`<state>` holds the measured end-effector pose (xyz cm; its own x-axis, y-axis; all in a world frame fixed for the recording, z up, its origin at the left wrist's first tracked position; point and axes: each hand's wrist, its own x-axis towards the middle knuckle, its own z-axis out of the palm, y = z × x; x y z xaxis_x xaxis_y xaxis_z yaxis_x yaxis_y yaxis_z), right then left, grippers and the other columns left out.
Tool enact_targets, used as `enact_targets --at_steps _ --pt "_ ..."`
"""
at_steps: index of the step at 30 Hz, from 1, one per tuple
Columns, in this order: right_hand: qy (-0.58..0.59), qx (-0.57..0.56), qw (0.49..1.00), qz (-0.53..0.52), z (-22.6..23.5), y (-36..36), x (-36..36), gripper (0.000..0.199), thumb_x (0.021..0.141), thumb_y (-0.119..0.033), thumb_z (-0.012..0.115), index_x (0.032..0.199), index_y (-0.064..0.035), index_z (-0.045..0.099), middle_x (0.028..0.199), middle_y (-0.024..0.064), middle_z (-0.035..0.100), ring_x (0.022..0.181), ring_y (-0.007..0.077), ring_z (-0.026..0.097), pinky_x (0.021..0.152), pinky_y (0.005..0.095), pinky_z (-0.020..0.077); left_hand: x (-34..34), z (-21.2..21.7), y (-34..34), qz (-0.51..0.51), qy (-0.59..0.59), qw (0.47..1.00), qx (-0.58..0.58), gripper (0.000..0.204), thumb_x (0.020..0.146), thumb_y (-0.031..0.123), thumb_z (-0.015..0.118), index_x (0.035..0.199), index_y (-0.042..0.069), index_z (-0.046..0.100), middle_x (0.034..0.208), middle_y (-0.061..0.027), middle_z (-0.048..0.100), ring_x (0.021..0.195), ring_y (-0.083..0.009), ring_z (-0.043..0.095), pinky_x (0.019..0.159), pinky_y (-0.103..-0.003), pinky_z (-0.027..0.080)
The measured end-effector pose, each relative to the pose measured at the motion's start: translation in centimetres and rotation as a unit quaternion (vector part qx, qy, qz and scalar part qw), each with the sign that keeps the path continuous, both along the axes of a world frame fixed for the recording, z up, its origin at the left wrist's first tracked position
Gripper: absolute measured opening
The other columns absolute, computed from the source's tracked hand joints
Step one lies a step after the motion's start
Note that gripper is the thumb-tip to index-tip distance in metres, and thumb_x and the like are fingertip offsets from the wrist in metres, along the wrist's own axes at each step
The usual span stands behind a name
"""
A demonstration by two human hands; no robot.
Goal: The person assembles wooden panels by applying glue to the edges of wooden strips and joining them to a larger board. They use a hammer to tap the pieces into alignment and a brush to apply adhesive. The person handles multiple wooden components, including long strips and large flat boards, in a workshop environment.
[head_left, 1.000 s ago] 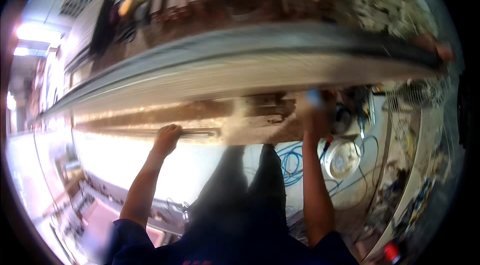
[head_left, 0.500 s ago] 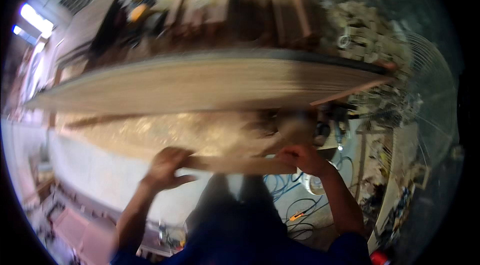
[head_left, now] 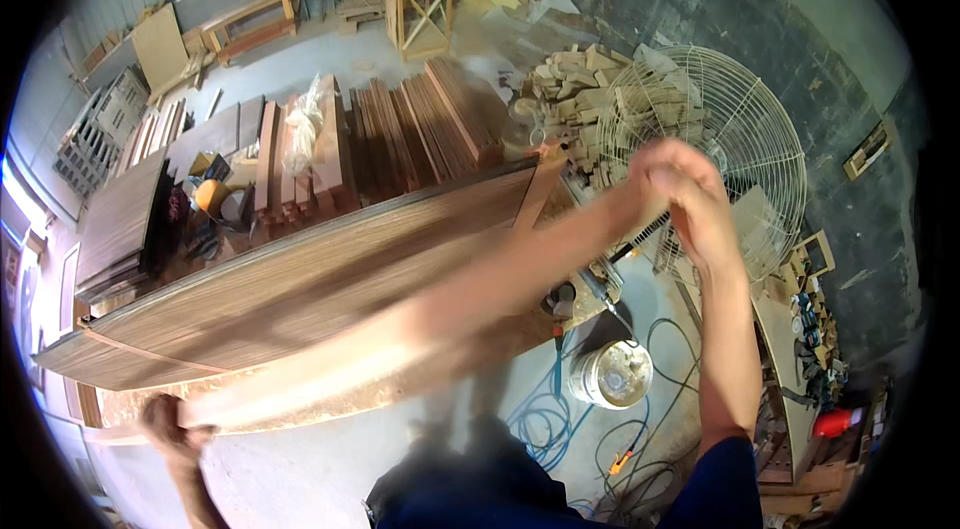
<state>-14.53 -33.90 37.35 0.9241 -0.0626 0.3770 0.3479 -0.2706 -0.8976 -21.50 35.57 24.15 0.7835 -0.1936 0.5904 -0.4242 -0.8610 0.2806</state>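
A long, pale wooden board (head_left: 430, 314), smeared by motion, stretches slantwise from lower left to upper right in front of me. My left hand (head_left: 178, 427) is closed around it near its lower left end. My right hand (head_left: 688, 191), raised and blurred, is closed on its upper right end. Behind the board lies a large wood-grained panel (head_left: 330, 274) with a dark far edge, partly hidden by it. Below the panel a strip of the particle-board worktop (head_left: 350, 399) shows.
Stacked brown planks (head_left: 390, 134) lie beyond the panel. A big wire-caged fan (head_left: 770, 129) stands close to my right hand, beside a pile of wood offcuts (head_left: 575, 79). A white bucket (head_left: 612, 374), a blue hose (head_left: 545, 434) and dark cables are on the floor.
My hands have moved far apart, the left down-left and the right up-right. The board has swung from level near my body to a slant. My view has tilted up and turned.
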Motion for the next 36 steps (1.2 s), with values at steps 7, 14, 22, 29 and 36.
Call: enact_targets --at_steps 7,14,22,29,36 --pt "-0.035 0.284 0.954 0.092 -2.1 1.4 10.5 0.022 0.095 -0.019 0.063 0.109 -0.0044 0.074 0.107 0.0058 0.073 0.103 0.0156 0.065 0.092 0.031 0.0461 7.6 14.8 7.6 0.102 -0.215 0.955 0.175 0.036 0.103 0.021 0.043 0.089 -0.009 0.059 0.082 -0.0237 0.057 0.074 -0.0412 0.055 0.069 -0.049 0.043" --pt "0.049 0.256 0.964 0.04 -5.8 3.2 12.2 0.028 0.099 -0.024 0.059 0.111 -0.0022 0.072 0.11 0.0108 0.075 0.106 0.0195 0.068 0.096 0.0356 0.048 13.4 17.1 6.2 0.074 -0.155 0.978 0.117 0.05 0.11 0.027 0.033 0.071 -0.003 0.043 0.062 -0.0169 0.041 0.057 -0.0335 0.041 0.059 -0.043 0.034" --pt "0.056 0.297 0.953 0.016 -6.5 3.0 12.8 0.032 0.099 -0.029 0.06 0.111 -0.0013 0.071 0.11 0.0106 0.074 0.104 0.0203 0.068 0.092 0.0351 0.0501 16.6 14.5 6.1 0.087 -0.157 0.967 0.181 0.05 0.11 0.025 0.029 0.072 0.0 0.049 0.063 -0.0168 0.048 0.062 -0.0375 0.049 0.07 -0.044 0.038" --pt "0.003 0.313 0.949 0.033 -7.5 2.9 11.4 0.032 0.096 -0.031 0.064 0.11 -0.0034 0.072 0.106 0.0075 0.071 0.1 0.0171 0.065 0.09 0.0329 0.0488 16.7 13.1 5.3 0.047 -0.178 0.969 0.162 0.045 0.108 0.02 0.031 0.073 -0.003 0.048 0.067 -0.0189 0.05 0.06 -0.039 0.049 0.06 -0.045 0.04" --pt "0.021 0.318 0.948 -0.008 -10.6 6.3 15.1 0.04 0.098 -0.039 0.066 0.124 -0.0087 0.065 0.116 0.002 0.067 0.106 0.0163 0.063 0.087 0.0306 0.0489 14.5 10.5 10.8 0.175 -0.285 0.838 0.431 0.036 0.106 0.019 0.038 0.091 0.002 0.066 0.084 -0.0178 0.066 0.069 -0.0354 0.06 0.059 -0.047 0.044"
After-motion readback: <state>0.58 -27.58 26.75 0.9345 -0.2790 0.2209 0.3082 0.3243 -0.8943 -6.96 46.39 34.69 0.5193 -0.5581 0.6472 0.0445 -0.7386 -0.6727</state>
